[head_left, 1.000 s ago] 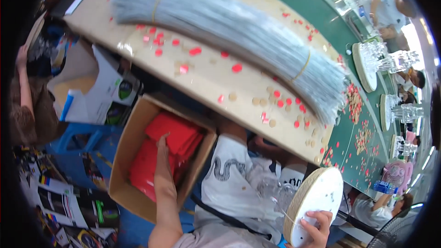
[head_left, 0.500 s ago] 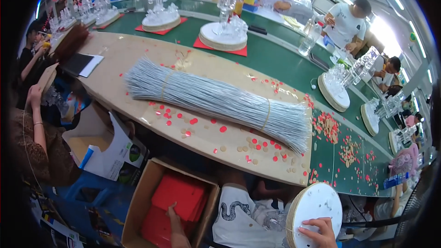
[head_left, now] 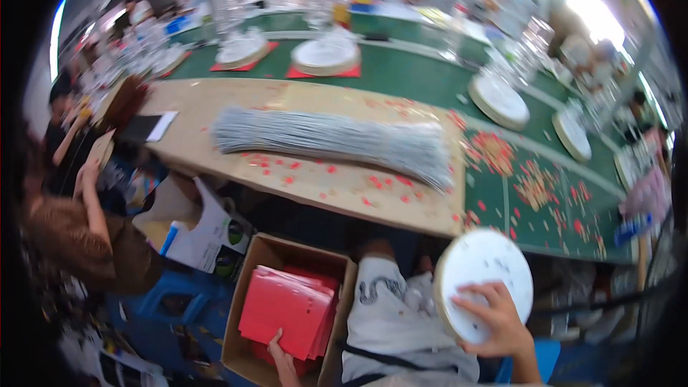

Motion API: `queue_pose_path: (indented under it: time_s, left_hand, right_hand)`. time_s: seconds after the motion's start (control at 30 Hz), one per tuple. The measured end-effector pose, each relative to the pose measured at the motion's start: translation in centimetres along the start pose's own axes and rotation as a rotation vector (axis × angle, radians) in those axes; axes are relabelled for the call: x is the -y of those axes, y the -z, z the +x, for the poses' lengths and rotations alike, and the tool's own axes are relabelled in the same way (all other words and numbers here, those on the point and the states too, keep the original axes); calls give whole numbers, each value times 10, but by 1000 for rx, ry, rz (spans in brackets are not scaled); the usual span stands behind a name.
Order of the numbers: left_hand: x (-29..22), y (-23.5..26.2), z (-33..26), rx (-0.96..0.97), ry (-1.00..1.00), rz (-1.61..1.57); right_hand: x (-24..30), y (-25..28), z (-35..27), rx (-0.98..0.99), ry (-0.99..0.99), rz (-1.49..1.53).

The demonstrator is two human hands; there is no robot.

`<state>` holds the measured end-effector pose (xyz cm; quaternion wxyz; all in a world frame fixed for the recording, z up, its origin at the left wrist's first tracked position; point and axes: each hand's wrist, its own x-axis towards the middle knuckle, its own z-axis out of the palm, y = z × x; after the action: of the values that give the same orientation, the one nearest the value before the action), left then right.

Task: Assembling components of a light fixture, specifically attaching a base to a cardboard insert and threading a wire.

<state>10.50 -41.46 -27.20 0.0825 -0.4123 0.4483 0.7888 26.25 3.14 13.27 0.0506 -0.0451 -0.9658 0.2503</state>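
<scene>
My left hand [head_left: 281,358] pinches the lower edge of a stack of red sheets [head_left: 287,312], thumb on top, the other fingers mostly hidden. The stack is tilted up inside an open cardboard box [head_left: 235,337]. My right hand [head_left: 494,319] lies on the flat face of a round white base [head_left: 494,254] with a tan rim, and holds it tipped beside my lap. Its fingers are spread across the face, among small dark marks. Some clear plastic [head_left: 423,290] shows to the left of the base, partly hidden.
A long bundle of silvery wires [head_left: 330,140] lies on the tan table cover [head_left: 201,93], with red and tan scraps [head_left: 494,154] around it. Round bases with clear ornaments stand on the green table [head_left: 408,64]. A seated person [head_left: 79,236] works at the left; others sit across.
My left hand has taken hold of the red sheets and raised their edge in the box. The white base has shifted up slightly in view, my right hand still on it.
</scene>
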Motion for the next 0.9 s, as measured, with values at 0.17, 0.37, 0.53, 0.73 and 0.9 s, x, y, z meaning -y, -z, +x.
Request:
queue_pose_path:
  time_s: [0.17,0.37,0.53,0.73,0.9]
  left_hand:
    - [-57,35,-83,292,-15,-81]
    - [-148,-59,-126,738,-213,-127]
    - [-218,-295,-181,980,-237,-355]
    - [-77,-565,-332,1371,-25,153]
    - [88,-630,-417,1568,131,477]
  right_hand:
    - [2,0,1,-57,67,70]
    - [-1,-24,-34,-65,109,52]
    - [11,-30,-52,-55,168,78]
    - [6,-41,-52,-85,199,83]
    - [12,-35,-57,-135,213,124]
